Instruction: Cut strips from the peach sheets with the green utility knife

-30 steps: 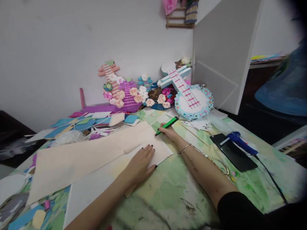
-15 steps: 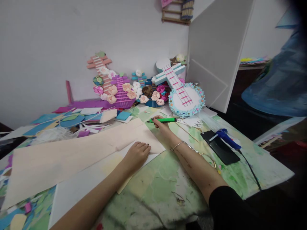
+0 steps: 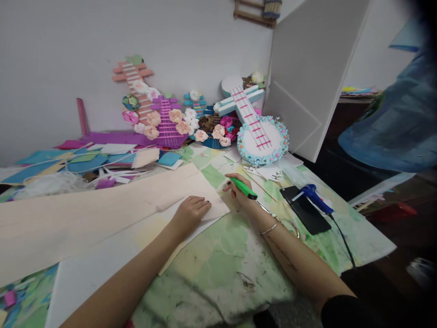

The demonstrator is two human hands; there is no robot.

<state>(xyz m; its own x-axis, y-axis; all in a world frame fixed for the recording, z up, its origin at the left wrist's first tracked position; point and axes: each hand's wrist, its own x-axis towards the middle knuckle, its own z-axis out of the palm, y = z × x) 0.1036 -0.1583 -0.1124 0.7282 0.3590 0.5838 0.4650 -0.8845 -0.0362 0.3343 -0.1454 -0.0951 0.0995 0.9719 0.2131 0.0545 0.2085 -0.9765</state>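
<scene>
My left hand lies flat, fingers stretched, on a long peach sheet, close to its right end. Under that sheet is a white board, showing along the near side. My right hand is closed around a green utility knife, to the right of the sheet's end. The knife slants, its dark rear end toward my wrist; its tip is hidden by my fingers.
A blue glue gun rests on a black phone at the right, its cord trailing off the table. Flower-decorated paper instruments and a white-and-blue one lean at the back. Paper scraps and white string lie left.
My right hand has moved right and toward me, turning the knife from nearly level to slanted. My left hand stays on the sheet. The view has shifted slightly.
</scene>
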